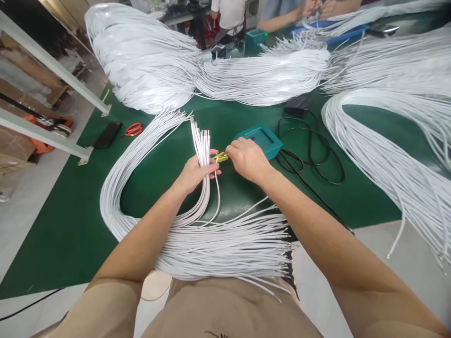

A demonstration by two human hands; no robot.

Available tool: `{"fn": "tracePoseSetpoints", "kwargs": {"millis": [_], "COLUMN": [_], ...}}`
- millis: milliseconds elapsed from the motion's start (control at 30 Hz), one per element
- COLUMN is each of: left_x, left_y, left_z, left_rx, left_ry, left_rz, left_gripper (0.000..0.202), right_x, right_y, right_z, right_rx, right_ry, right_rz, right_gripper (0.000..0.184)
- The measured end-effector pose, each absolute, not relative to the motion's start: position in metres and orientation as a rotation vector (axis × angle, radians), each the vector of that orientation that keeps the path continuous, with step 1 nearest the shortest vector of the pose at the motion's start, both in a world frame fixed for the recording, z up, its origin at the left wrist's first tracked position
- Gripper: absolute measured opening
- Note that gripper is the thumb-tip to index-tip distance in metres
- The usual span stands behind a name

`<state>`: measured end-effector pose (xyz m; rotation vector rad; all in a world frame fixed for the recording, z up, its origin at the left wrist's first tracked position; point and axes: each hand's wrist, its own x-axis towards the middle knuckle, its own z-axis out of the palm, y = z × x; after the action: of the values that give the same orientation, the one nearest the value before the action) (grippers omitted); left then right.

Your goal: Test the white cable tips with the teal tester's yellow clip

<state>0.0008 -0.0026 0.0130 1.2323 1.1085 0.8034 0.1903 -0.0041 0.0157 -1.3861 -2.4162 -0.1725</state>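
Observation:
My left hand (pixel 195 172) is closed around a small bunch of white cables (pixel 201 145), their metal-tipped ends pointing up. One white cable (pixel 218 190) stands apart from the bunch, its tip beside my left fingers. Close by, my right hand (pixel 246 157) pinches a small yellow clip (pixel 221 157), which reaches to that single cable's end; whether it bites on the tip I cannot tell. Just behind my right hand lies a teal box (pixel 264 140) with a recessed top. The cables loop left into a larger white bundle (pixel 225 249) across my lap and the table edge.
Red-handled scissors (pixel 134 129) and a dark phone-like object (pixel 107 135) lie at left on the green table (pixel 56 234). Black cord (pixel 327 180) coils at right near a black adapter (pixel 298 106). Big white cable bundles (pixel 148 56) line the back. Another person's hands (pixel 319 9) work across the table.

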Motion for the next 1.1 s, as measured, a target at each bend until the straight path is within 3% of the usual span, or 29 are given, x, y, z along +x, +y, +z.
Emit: {"fn": "tracePoseSetpoints", "kwargs": {"millis": [467, 1100], "left_x": [-0.012, -0.014], "left_y": [0.016, 0.014], "left_z": [-0.011, -0.011], "left_rx": [1.193, 1.459], "left_ry": [1.291, 1.488], "left_rz": [0.834, 0.646], "left_gripper": [0.05, 0.041], "right_x": [0.182, 0.18], "right_y": [0.041, 0.043], "right_z": [0.024, 0.018], "right_rx": [-1.408, -1.45], "right_ry": [-2.74, -2.669], "right_rz": [0.067, 0.044], "right_gripper": [0.015, 0.015]}}
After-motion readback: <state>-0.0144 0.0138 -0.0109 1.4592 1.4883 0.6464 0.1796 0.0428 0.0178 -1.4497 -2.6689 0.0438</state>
